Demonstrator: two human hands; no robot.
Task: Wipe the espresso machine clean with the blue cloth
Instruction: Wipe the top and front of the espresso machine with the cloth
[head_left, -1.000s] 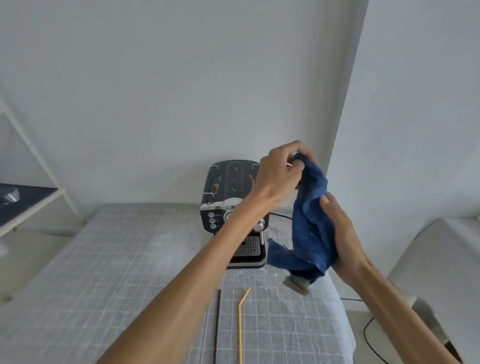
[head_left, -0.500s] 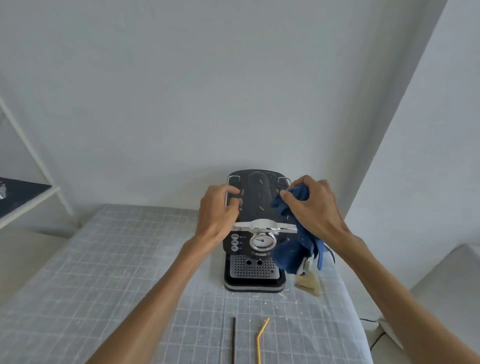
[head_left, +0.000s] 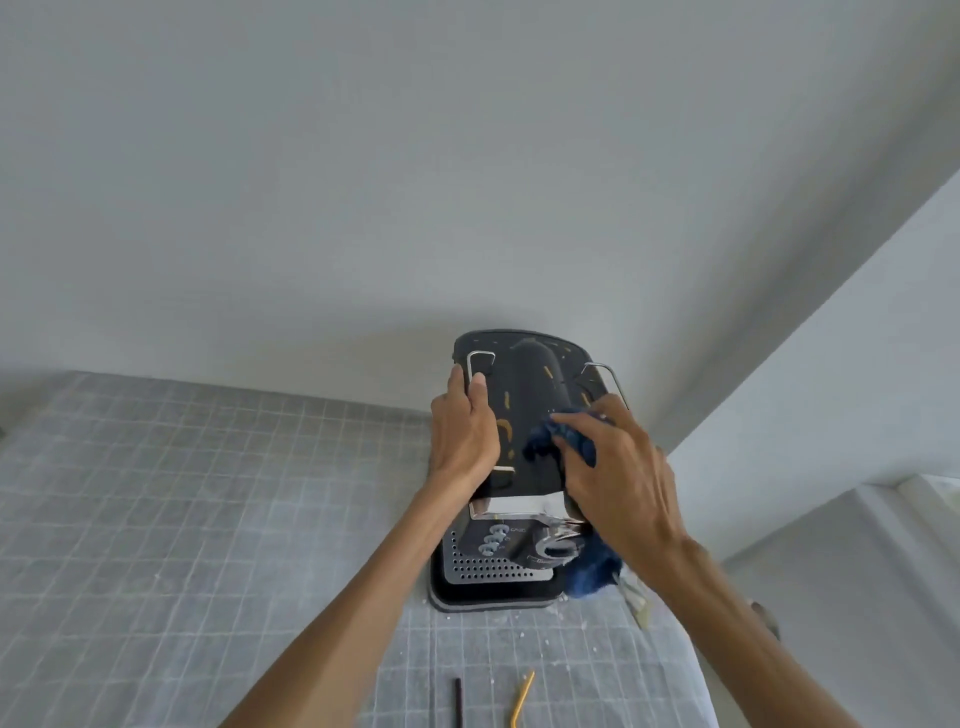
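Espresso machine (head_left: 511, 467) stood at the table's (head_left: 156, 519) far right corner against the wall, bare grid surface stretching left, left hand (head_left: 464, 431) curled on its top left edge, right hand (head_left: 618, 478) bunching the blue cloth (head_left: 550, 441) under curled fingers on its top, cloth tail hanging down the right side.

Blue cloth (head_left: 563, 441): mostly covered by the right hand (head_left: 618, 478); one bunch visible at the fingertips, another below the wrist.
Espresso machine (head_left: 524, 395): left edge behind the left hand (head_left: 465, 434); panel lettering too small to read.
Yellow straw (head_left: 522, 701): cut off at the bottom edge.
Dark stick (head_left: 458, 704): likewise cut off.
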